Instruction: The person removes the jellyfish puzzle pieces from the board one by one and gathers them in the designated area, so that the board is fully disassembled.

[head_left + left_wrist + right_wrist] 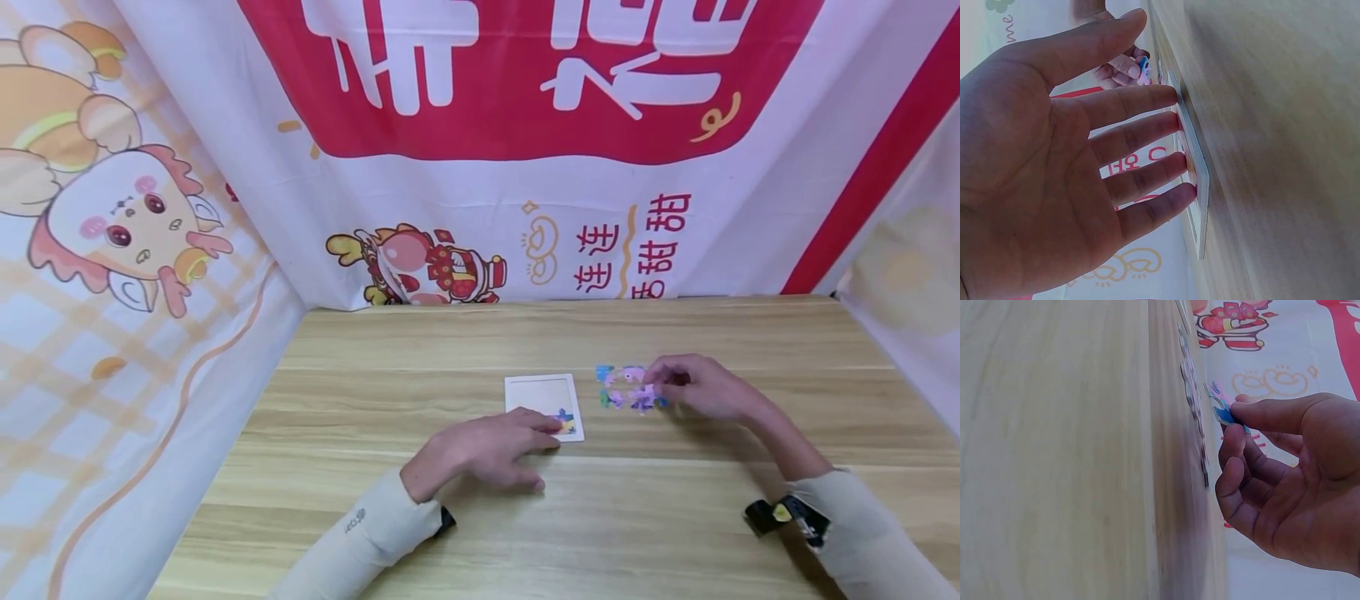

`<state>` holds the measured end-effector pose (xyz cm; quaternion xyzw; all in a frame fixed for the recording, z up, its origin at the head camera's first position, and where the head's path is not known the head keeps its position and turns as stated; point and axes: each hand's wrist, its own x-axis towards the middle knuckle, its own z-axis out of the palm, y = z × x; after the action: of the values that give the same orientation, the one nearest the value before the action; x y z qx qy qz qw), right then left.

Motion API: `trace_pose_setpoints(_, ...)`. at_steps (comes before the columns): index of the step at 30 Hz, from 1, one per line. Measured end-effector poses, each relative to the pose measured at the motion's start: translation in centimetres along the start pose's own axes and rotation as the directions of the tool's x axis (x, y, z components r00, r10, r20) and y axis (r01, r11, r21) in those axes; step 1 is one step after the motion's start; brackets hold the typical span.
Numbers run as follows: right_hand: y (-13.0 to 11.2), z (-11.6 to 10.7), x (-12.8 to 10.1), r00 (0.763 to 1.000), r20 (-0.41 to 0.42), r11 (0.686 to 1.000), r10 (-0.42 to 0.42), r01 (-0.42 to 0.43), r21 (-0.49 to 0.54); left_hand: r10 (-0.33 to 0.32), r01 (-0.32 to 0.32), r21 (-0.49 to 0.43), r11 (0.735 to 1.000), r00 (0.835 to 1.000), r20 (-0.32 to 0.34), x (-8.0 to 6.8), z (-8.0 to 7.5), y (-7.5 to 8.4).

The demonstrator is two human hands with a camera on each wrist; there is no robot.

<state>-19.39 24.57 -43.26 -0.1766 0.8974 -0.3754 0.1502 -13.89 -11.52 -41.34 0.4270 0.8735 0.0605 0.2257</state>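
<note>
- Head view: a white square cardboard puzzle tray point(544, 405) is seen near the middle of the light wooden table point(420, 350). One small colourful puzzle piece point(566, 422) is already seated in the tray's near right corner. The left hand point(487, 450) is laid flat, fingers straight, with its fingertips on the tray's near edge. A loose cluster of pink, blue and green puzzle pieces point(628, 387) lies just to the right of the tray, and the right hand point(701, 387) is placed at the cluster's right side, so this hand is the nearer one to the loose pieces.
- Left wrist view: the straight fingers point(1147, 134) of the left hand are seen pressed against the thin white tray; nothing is grasped.
- Right wrist view: a blue-and-pink puzzle piece point(1221, 407) is pinched between the right thumb and curled fingers point(1238, 465), just off the table surface, beside the remaining pieces.
- Nothing is seen between the held piece and the tray except the loose cluster; printed cloth banners point(480, 167) enclose the table's far and side edges.
</note>
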Motion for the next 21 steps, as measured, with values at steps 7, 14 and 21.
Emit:
trace_pose_setpoints(7, 1.3, -0.6, -0.3, 1.000, -0.018, 1.000, -0.003, 0.003, -0.011, -0.006, 0.007, -0.010, 1.000, 1.000, 0.007, -0.1, -0.1, 0.2)
trace_pose_setpoints(14, 2.1, -1.0, -0.6, 1.000, -0.011, 1.000, 0.017, -0.017, -0.024, -0.009, 0.009, -0.011, 1.000, 1.000, 0.008, -0.1, -0.1, 0.1)
trace_pose_setpoints(21, 2.2, -1.2, -1.0, 0.999, 0.004, 0.998, 0.052, -0.052, -0.027, -0.009, 0.009, -0.012, 1.000, 1.000, 0.010, -0.1, 0.0, 0.0)
